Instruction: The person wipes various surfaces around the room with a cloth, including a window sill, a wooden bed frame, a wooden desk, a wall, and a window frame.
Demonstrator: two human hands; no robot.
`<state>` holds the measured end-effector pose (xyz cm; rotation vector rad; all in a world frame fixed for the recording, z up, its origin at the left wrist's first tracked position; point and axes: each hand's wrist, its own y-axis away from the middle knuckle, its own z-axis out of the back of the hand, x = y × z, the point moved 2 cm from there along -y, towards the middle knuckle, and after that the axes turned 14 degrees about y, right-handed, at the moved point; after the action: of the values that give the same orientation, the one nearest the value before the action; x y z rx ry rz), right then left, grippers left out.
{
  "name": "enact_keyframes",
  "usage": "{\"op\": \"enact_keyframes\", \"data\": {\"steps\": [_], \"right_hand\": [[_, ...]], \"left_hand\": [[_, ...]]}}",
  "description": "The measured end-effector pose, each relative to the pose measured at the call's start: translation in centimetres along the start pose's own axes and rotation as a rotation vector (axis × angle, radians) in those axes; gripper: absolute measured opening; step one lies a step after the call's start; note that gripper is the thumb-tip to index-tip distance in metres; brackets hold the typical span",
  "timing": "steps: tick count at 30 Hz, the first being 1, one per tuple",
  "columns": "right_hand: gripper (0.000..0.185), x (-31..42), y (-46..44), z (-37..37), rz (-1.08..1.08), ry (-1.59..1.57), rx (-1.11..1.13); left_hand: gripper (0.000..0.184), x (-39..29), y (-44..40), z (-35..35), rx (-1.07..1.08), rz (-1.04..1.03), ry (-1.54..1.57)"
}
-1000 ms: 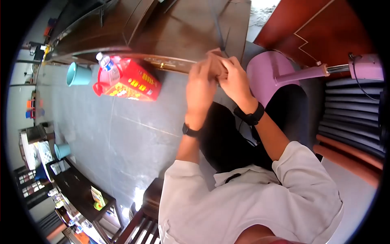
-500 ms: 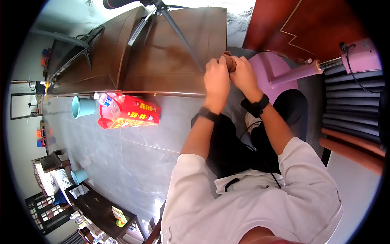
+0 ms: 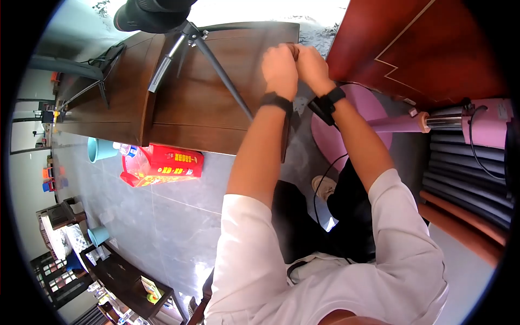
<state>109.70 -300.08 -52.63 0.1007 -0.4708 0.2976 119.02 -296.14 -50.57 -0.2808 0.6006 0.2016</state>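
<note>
Both my hands are closed on a bunched brown cloth [image 3: 293,50], of which only a small part shows between the fists. My left hand [image 3: 279,66] grips it from the left, over the end of the dark wooden cabinet [image 3: 216,108]. Close beside it, my right hand [image 3: 312,65] wraps round the other side of the cloth, near the cabinet's right edge. Dark bands circle both wrists. The fingertips are mostly hidden.
A black device on a tripod [image 3: 216,70] stands on the cabinet. Below are a red bag [image 3: 176,162] and a teal bin [image 3: 103,149]. To the right are a pink round base [image 3: 352,108] with a pole, and a red-brown panel [image 3: 428,49].
Both hands, still closed on the cloth, have moved forward and slightly left, farther over the cabinet end. My view has shifted, showing more of the tripod device.
</note>
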Motion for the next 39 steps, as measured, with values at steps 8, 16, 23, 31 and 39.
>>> {"op": "enact_keyframes", "data": {"steps": [8, 16, 23, 31, 39], "right_hand": [[0.028, 0.8, -1.6, -0.4, 0.048, 0.009, -0.109], [0.031, 0.0, 5.6, -0.9, 0.062, 0.119, -0.177], [0.028, -0.3, 1.2, -0.4, 0.091, 0.163, -0.122], [0.032, 0.1, -4.3, -0.8, 0.101, 0.098, -0.157], [0.040, 0.3, -5.0, -1.6, 0.115, 0.126, -0.266]], "left_hand": [[0.015, -0.4, -1.4, 1.7, 0.003, 0.009, 0.093], [0.011, 0.3, 4.0, -0.2, 0.045, -0.049, -0.191], [0.012, 0.1, -0.2, -0.6, 0.107, -0.015, -0.228], [0.012, 0.3, -5.5, -0.8, 0.048, 0.002, -0.169], [0.017, 0.6, -5.9, 0.1, 0.119, -0.018, -0.111]]}}
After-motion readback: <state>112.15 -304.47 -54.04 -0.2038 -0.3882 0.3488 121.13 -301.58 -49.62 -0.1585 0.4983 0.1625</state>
